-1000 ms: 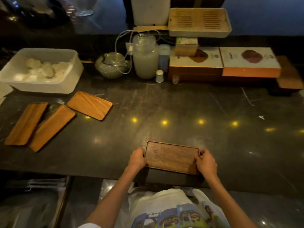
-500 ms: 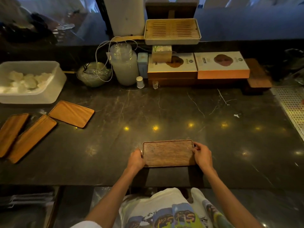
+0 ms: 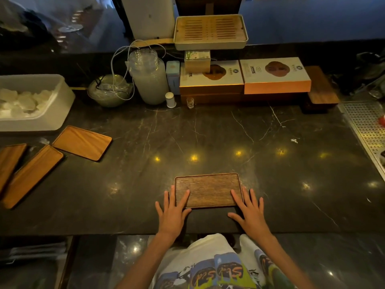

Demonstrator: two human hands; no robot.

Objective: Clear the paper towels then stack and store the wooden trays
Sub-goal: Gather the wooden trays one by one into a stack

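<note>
A dark wooden tray (image 3: 208, 189) lies flat on the black marble counter (image 3: 229, 134), close to the front edge. My left hand (image 3: 171, 211) rests open at its left end, fingers spread, fingertips over the rim. My right hand (image 3: 249, 210) rests open at its right end the same way. Neither hand grips the tray. Three lighter wooden trays lie at the left: one (image 3: 82, 142) nearest the middle, one (image 3: 31, 176) slanted, one (image 3: 8, 161) cut by the frame edge. Crumpled paper towels (image 3: 23, 101) fill a white bin (image 3: 60, 109).
Along the back stand a glass bowl (image 3: 109, 90), a large jar (image 3: 149, 78), boxes (image 3: 275, 76), a slatted tea tray (image 3: 210, 32) and a wooden block (image 3: 320, 86). A perforated metal drain plate (image 3: 366, 126) runs down the right side.
Both hands have let go of the dark tray's ends and now lie flat with fingers spread. The tray sits set down on the counter. The view has shifted right.
</note>
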